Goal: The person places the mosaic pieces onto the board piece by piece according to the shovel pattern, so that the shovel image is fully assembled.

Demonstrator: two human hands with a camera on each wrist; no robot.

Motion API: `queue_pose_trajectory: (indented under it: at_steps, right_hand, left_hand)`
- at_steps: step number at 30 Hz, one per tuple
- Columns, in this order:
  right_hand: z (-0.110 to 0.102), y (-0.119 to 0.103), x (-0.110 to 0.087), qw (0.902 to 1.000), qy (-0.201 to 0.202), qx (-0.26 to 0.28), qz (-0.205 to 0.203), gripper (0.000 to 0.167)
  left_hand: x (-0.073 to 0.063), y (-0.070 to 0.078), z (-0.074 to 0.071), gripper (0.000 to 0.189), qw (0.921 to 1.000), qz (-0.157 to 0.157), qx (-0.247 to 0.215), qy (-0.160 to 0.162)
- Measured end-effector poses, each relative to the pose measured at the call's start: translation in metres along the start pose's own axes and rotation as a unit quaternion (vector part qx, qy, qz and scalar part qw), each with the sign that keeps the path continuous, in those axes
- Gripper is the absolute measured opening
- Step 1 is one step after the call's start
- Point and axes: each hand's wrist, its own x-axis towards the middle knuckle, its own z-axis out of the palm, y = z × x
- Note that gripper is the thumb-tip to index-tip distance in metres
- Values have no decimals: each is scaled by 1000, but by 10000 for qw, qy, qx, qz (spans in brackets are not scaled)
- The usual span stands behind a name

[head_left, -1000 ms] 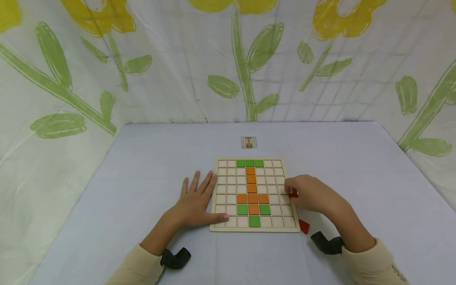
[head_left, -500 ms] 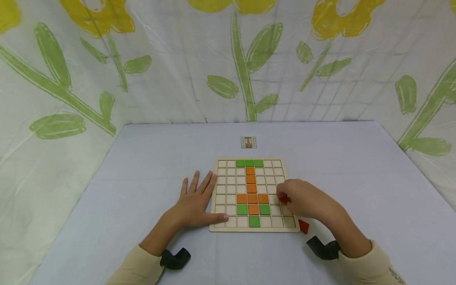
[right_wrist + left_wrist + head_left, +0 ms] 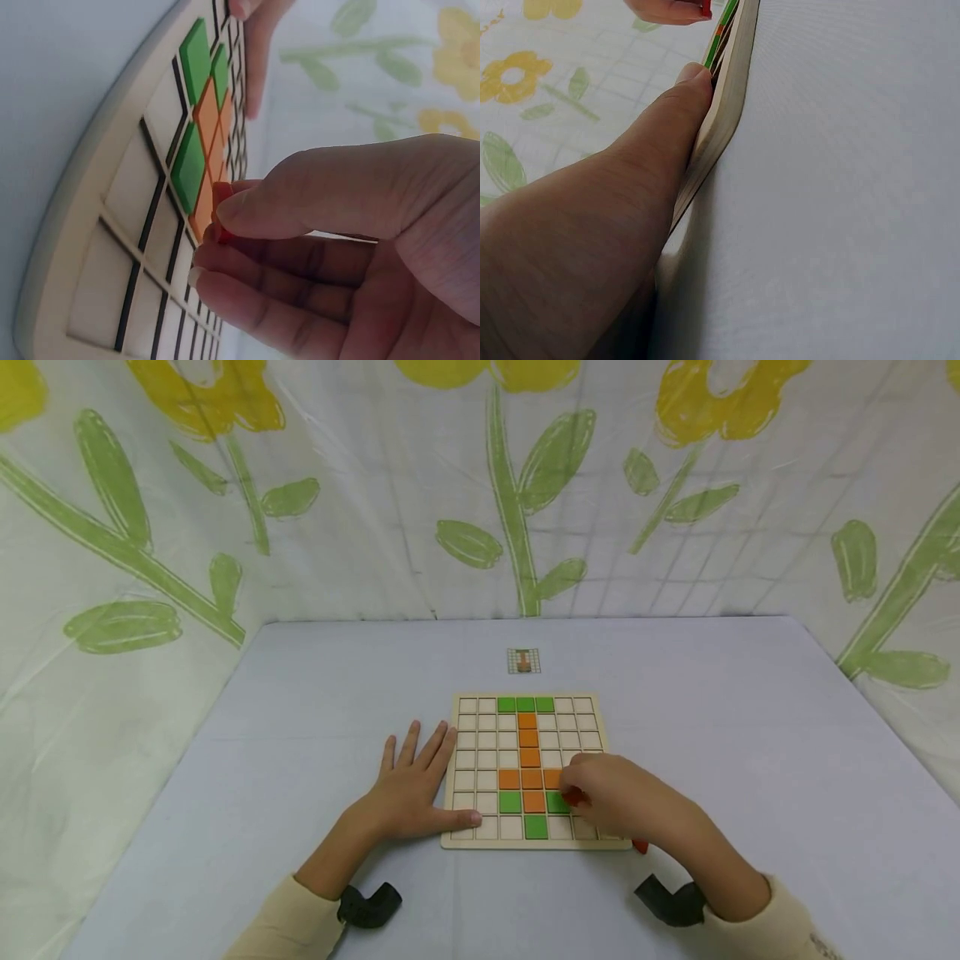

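A square wooden grid board (image 3: 540, 844) lies on the table with green tiles (image 3: 536, 827) and orange tiles (image 3: 529, 758) set in its cells. My left hand (image 3: 408, 797) rests flat at the board's left side, fingers spread, its thumb (image 3: 694, 79) over the rim near the front corner. Between thumb and fingers my right hand (image 3: 622, 793) pinches a small red piece (image 3: 221, 202), seen nearly edge-on in the right wrist view. That hand is over the right part of the board, close to the green tile and orange tile there, covering several cells.
Partly hidden by the right hand, another red piece (image 3: 641, 846) lies off the board's front right corner. Behind the board is a small patterned card (image 3: 523, 661). Black curved mounts (image 3: 371, 906) sit at both wrists. A flower-printed curtain (image 3: 337, 527) hangs behind the table.
My right hand has moved left from the board's right edge to over its cells, carrying the red piece. The left hand and the board stay put.
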Motion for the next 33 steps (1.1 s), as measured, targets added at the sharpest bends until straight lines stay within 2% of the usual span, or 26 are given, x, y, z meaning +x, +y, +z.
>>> queue_pose_trajectory:
  at_steps: [7, 15, 28, 33]
  right_hand:
    - [12, -10, 3, 9986, 171, -164, -476, 19]
    - [23, -26, 6, 9942, 363, -90, -1008, 21]
    - [46, -38, 12, 9844, 793, -602, -1453, 14]
    - [51, -38, 15, 9822, 996, -659, -1448, 10]
  left_hand:
    - [0, 0, 0, 123, 10000, -6, 37, -6]
    - [-2, 0, -1, 123, 10000, 9, 92, 30]
    - [-1, 0, -1, 124, 10000, -41, 87, -1]
    - [-2, 0, -1, 123, 10000, -3, 78, 32]
